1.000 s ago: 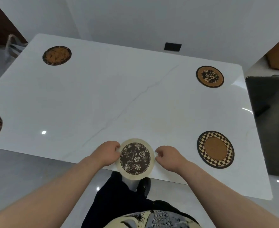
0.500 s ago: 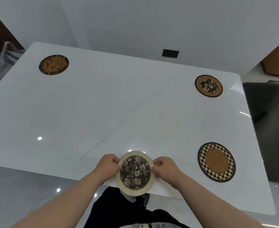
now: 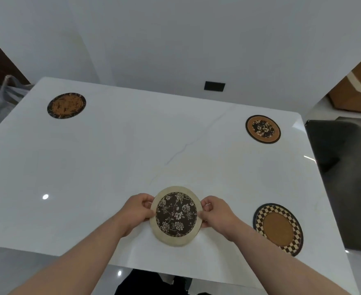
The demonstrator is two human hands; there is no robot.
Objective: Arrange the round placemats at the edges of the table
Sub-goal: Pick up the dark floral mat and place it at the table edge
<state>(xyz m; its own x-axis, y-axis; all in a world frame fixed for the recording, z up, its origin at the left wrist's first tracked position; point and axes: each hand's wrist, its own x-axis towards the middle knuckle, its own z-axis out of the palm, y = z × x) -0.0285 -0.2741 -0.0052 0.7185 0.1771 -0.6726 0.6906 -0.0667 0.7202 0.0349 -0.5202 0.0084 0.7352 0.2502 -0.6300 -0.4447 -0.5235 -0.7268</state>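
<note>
From the head view, both hands grip a floral mat [image 3: 176,216] with a cream rim and a dark centre, held at the near edge of the white counter [image 3: 111,158]. The left hand [image 3: 137,210] pinches the mat's left rim, thumb on top and fingers [image 3: 146,204] curled at the edge; the right hand [image 3: 216,211] clasps the right rim the same way. Whether the mat lies flat on the counter or is lifted slightly cannot be told. Near the right edge, just beside the right wrist, lies a checkered mat [image 3: 278,229] with an orange centre. Farther back along the same edge sits an orange mat [image 3: 263,129] with a dark flowered middle. Near the far left corner lies a dark-rimmed mat [image 3: 66,105] with an orange speckled face. All three lie flat and well apart from each other. A dark chair [image 3: 345,177] stands beside the counter's right edge, and a black wall plate [image 3: 214,86] shows behind the far edge.
</note>
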